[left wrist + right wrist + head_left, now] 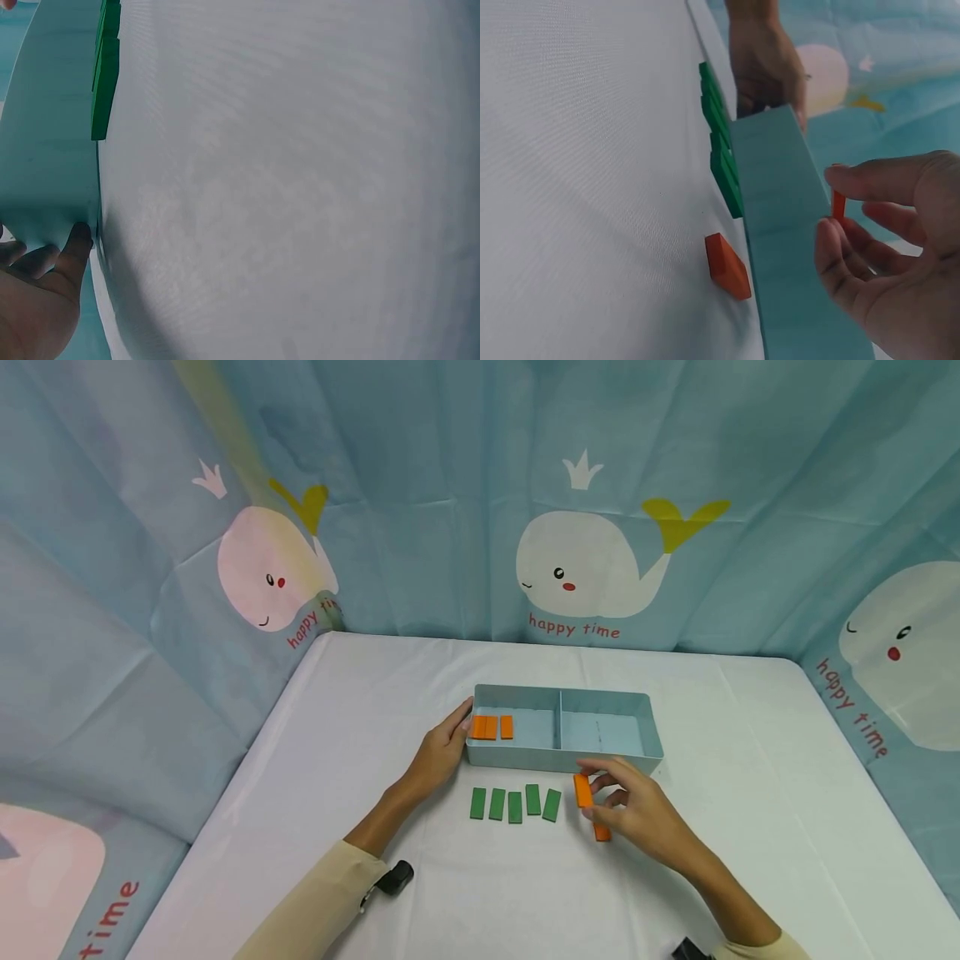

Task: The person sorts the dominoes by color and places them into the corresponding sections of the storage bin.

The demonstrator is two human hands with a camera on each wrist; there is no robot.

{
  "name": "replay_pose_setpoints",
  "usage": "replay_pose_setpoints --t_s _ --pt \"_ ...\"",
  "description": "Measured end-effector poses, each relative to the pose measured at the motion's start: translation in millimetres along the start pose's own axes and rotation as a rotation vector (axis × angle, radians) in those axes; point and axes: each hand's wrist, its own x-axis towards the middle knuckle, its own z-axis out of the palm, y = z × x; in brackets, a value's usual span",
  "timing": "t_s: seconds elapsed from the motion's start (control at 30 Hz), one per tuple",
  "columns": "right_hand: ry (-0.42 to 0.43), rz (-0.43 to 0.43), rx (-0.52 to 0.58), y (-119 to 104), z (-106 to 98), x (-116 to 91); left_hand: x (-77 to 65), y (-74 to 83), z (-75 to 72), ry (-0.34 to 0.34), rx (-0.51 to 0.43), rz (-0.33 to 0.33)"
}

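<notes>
A light blue two-compartment box (566, 762) stands on the table. My left hand (438, 753) rests against its left end, with fingertips touching the end wall in the left wrist view. My right hand (637, 806) pinches an orange block (582, 791) by its ends between thumb and fingers, raised just in front of the box's right half. Another orange block (602, 832) lies on the table beneath that hand, partly hidden by it. Several orange blocks (506, 727) sit in the left compartment. Green blocks (514, 807) lie in a row in front of the box.
A white cloth (480, 893) covers the table. Blue curtains (450, 568) with whale prints hang behind it and at both sides. A dark device (395, 878) is strapped at the left wrist.
</notes>
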Motion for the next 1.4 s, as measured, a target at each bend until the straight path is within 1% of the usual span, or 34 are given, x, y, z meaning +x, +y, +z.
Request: replay_pose_setpoints --t_s 0.13,0.37,0.63,0.9,1.4 --pt "0.0 -0.006 0.013 -2 2 4 -0.1 0.8 -0.1 0.004 0.003 -0.003" --pt "0.027 -0.033 0.027 -10 2 16 -0.3 0.6 0.7 0.004 -0.012 0.016" --pt "0.037 -0.051 0.049 -14 3 29 0.2 -1.1 1.6 0.002 -0.008 0.007" --pt "0.045 -0.092 0.054 -15 7 40 -0.7 0.3 2.1 0.009 -0.022 0.008" --pt "0.067 -0.113 0.06 -21 14 62 0.8 -0.2 0.5 0.004 -0.005 0.008"
